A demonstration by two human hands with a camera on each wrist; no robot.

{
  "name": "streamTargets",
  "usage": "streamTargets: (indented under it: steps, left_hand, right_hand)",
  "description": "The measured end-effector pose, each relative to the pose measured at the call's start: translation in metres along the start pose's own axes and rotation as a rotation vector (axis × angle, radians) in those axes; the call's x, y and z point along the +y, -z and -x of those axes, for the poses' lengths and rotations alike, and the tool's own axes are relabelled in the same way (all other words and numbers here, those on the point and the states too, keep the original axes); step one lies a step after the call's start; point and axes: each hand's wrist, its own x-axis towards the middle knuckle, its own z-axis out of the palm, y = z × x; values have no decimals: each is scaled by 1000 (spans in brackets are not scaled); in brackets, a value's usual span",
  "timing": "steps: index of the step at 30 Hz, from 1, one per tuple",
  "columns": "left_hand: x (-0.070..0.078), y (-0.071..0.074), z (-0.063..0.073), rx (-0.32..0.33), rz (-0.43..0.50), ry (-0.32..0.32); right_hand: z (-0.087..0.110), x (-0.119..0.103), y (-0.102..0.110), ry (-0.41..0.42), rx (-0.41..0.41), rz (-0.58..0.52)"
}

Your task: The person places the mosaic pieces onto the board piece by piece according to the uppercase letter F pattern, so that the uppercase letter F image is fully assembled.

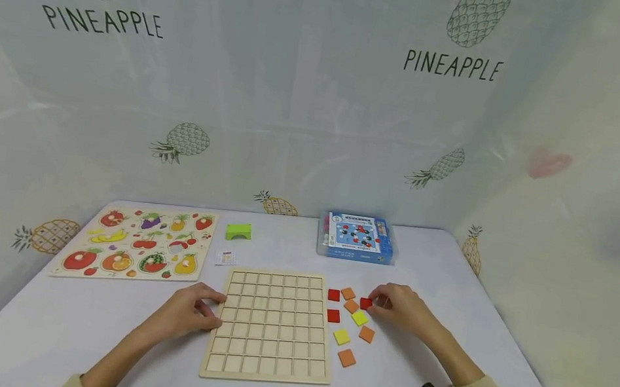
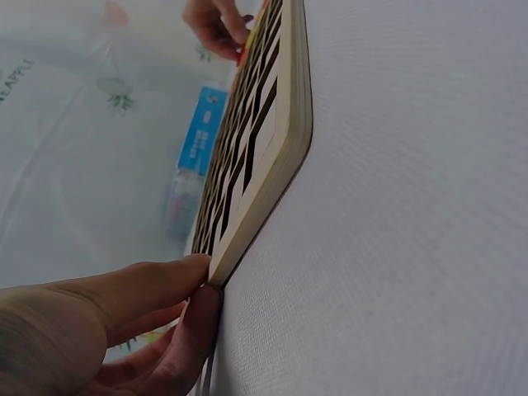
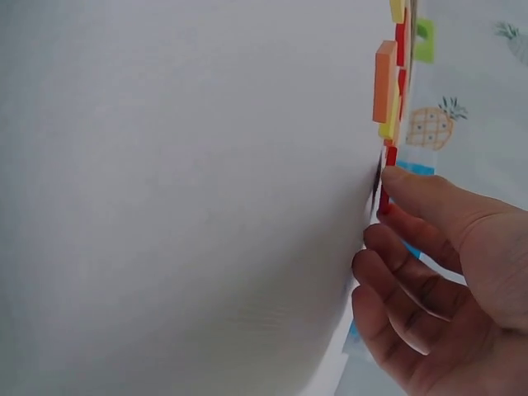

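A pale wooden grid board (image 1: 273, 327) with rows of square recesses lies flat on the table. My left hand (image 1: 189, 312) holds its left edge, thumb and forefinger against the rim; the left wrist view shows these fingertips (image 2: 198, 268) at the board's side. Right of the board, my right hand (image 1: 398, 306) pinches a red square tile (image 3: 388, 177) between thumb and forefinger, low over the table. Near it lie other square tiles: a red tile (image 1: 334, 316), an orange tile (image 1: 347, 358), a yellow tile (image 1: 341, 337) and several more.
A fruit picture board (image 1: 142, 243) lies at the back left. Beside it are a green arch block (image 1: 238, 231) and a small printed card (image 1: 226, 258). A blue-labelled plastic box (image 1: 356, 238) stands at the back. Pineapple-print sheeting (image 1: 299, 99) hangs behind the table.
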Motion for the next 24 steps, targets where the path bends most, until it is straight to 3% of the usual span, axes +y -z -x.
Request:
streamTargets:
  steps: [8, 24]
  left_hand:
    - [-3, 3, 0, -29, 47, 0]
    - [0, 4, -1, -35, 33, 16]
  right_hand:
    - [-4, -6, 5, 44, 29, -9]
    - [-18, -39, 8, 97, 1, -42]
